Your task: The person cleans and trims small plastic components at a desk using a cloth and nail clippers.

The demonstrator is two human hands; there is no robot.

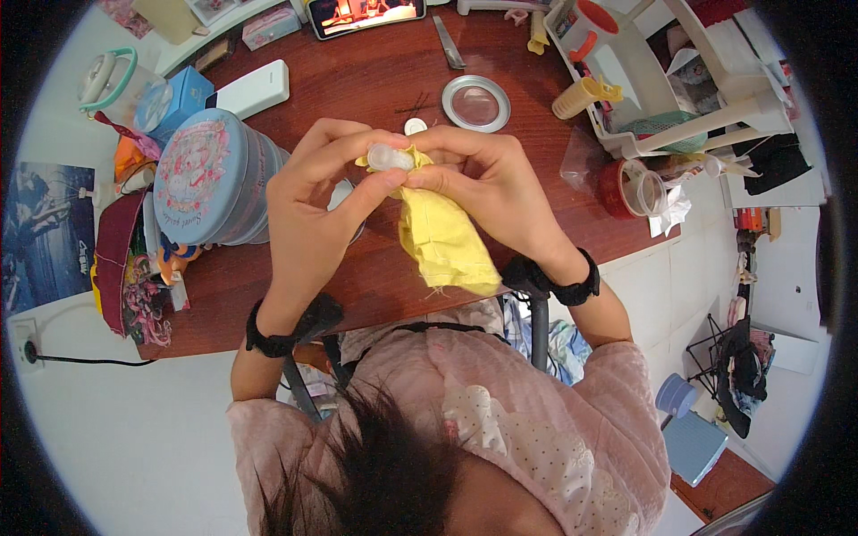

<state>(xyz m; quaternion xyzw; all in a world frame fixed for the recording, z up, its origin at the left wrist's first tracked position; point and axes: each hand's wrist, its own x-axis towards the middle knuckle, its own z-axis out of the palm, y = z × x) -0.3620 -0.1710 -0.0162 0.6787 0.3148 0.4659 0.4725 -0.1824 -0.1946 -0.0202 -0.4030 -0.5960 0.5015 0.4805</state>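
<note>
My left hand (328, 181) pinches a small translucent plastic piece (385, 157), round at its end, between thumb and fingers. A yellow cloth piece (442, 238) is gathered around the other end of it, with my right hand (482, 181) shut on the gathered edge. The cloth hangs from the fingertips towards me over the table's front, with loose threads at its lower edge. Just beyond the fingers lies a small white round piece (415, 126). A round metal-rimmed lid (476, 104) with a clear middle lies farther back.
On the brown wooden table (362, 74) stand a blue round tin (201, 177) and a white power bank (251, 88) at left. A lit phone (365, 15) and a metal blade (448, 43) are at the back. At right are a white rack (710, 127) and a red container (620, 191).
</note>
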